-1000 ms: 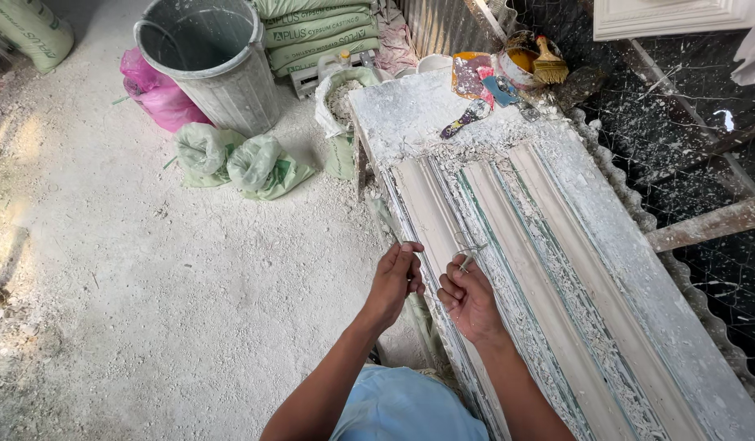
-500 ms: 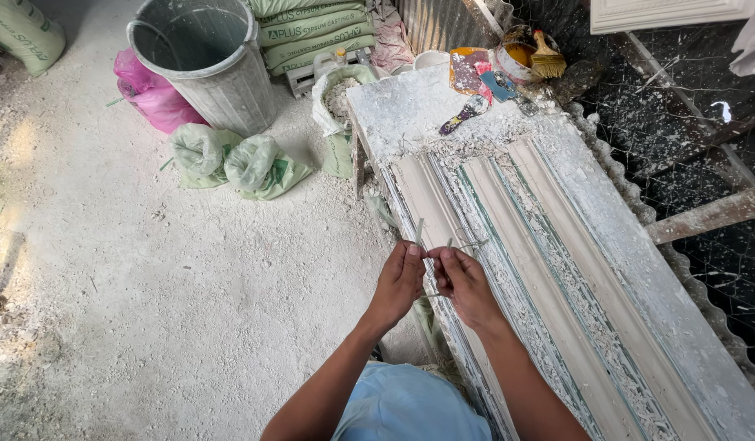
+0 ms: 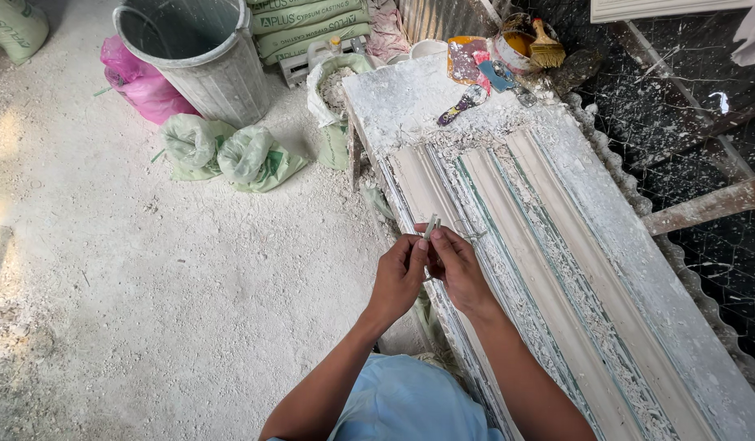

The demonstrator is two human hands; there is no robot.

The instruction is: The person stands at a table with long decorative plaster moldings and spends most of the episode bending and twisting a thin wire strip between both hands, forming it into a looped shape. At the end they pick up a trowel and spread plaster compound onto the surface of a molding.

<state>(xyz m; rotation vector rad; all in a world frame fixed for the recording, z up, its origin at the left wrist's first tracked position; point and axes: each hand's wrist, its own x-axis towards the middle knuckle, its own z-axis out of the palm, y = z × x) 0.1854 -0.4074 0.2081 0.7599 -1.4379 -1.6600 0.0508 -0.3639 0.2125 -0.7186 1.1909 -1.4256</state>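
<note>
My left hand [image 3: 398, 278] and my right hand [image 3: 457, 268] meet over the near left edge of a long grooved moulding form [image 3: 541, 269] on a plaster-crusted bench [image 3: 410, 98]. Both hands pinch a small pale stick-like piece [image 3: 431, 228] that pokes up between the fingertips, with a thin wire loop [image 3: 467, 232] trailing from it to the right. What exactly the piece is I cannot tell. The form carries several parallel pale ridges with greenish channels full of plaster crumbs.
A grey bin [image 3: 199, 51] stands at the back left beside pink bags [image 3: 137, 82] and knotted greenish bags [image 3: 230, 155]. Stacked sacks [image 3: 308, 20], an open sack of powder [image 3: 335, 94], a scraper [image 3: 463, 102], a paint tin with a brush [image 3: 531, 45]. Wire mesh [image 3: 704, 269] lies to the right.
My hands have come together from slightly apart and lifted the small piece off the form's edge; the view has shifted a little.
</note>
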